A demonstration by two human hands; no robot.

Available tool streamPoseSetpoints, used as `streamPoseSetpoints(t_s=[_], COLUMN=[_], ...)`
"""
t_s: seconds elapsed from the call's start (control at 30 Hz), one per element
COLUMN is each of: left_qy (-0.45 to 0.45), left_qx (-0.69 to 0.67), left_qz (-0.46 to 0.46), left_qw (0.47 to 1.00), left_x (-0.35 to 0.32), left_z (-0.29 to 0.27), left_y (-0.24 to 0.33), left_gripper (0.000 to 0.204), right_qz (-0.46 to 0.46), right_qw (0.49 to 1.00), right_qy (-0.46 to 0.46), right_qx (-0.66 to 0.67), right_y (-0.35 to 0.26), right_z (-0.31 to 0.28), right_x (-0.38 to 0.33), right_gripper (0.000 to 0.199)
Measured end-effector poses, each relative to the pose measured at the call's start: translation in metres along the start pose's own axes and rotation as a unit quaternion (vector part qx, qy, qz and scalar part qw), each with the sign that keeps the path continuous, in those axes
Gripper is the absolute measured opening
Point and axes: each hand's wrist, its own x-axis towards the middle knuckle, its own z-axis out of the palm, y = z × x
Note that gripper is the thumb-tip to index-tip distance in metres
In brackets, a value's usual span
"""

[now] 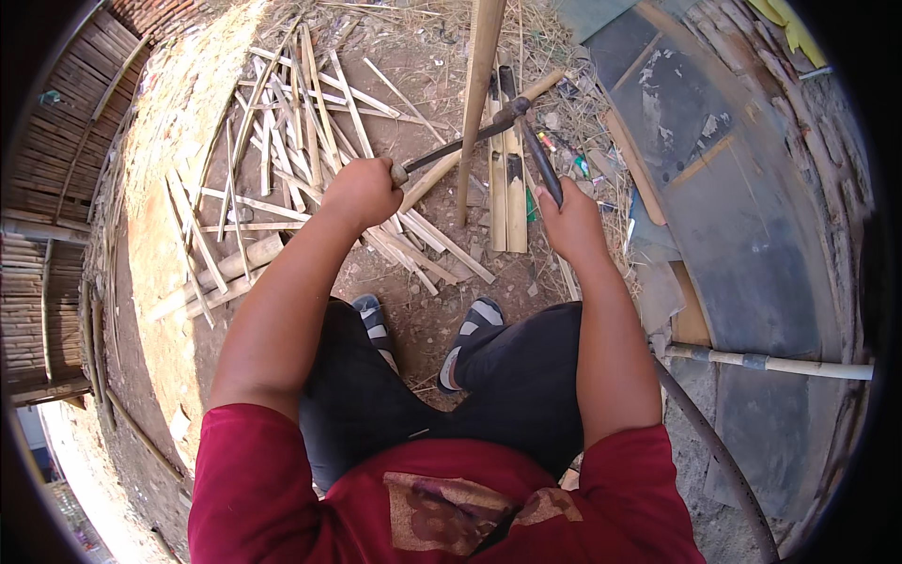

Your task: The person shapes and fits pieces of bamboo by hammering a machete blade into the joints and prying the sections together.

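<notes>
My left hand point(361, 193) grips one long dark handle point(442, 153) of a two-handled tool. My right hand point(568, 222) grips the other dark handle point(543, 165). The two handles meet at a head point(508, 111) pressed against an upright bamboo pole point(479, 85), which rises from the dirt in front of me and leaves the frame at the top. My feet in grey and white shoes point(474, 324) stand just below the pole's base.
Many split bamboo strips point(282, 141) lie scattered over the dirt to the left and ahead. Flat bamboo slats point(512, 202) lie beside the pole. A dark curved sheet point(752, 216) and a horizontal pole point(780, 364) are on the right; a woven bamboo wall point(56, 188) is far left.
</notes>
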Motion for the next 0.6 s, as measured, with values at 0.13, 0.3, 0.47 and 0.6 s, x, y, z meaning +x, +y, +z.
streamPoseSetpoints(t_s=[0.13,0.3,0.47,0.6], left_qy=[0.018,-0.015,0.003,0.019], left_qx=[-0.015,0.001,0.016,-0.012], left_qz=[0.005,-0.009,-0.022,-0.007], left_qw=[1.000,1.000,1.000,1.000], left_x=[0.002,0.002,0.005,0.004], left_z=[0.000,-0.004,0.001,0.002], left_y=[0.000,0.008,-0.009,-0.005], left_gripper=[0.027,0.029,0.030,0.026], right_qz=[0.004,-0.022,-0.001,0.018], right_qw=[0.989,0.995,0.995,0.999], right_qy=[0.109,0.081,0.080,0.041], right_qx=[0.097,0.056,0.051,0.015], right_y=[-0.031,-0.004,-0.034,-0.018], right_z=[-0.025,-0.006,-0.026,-0.012], right_x=[-0.005,0.001,-0.002,0.008], right_gripper=[0.031,0.030,0.033,0.033])
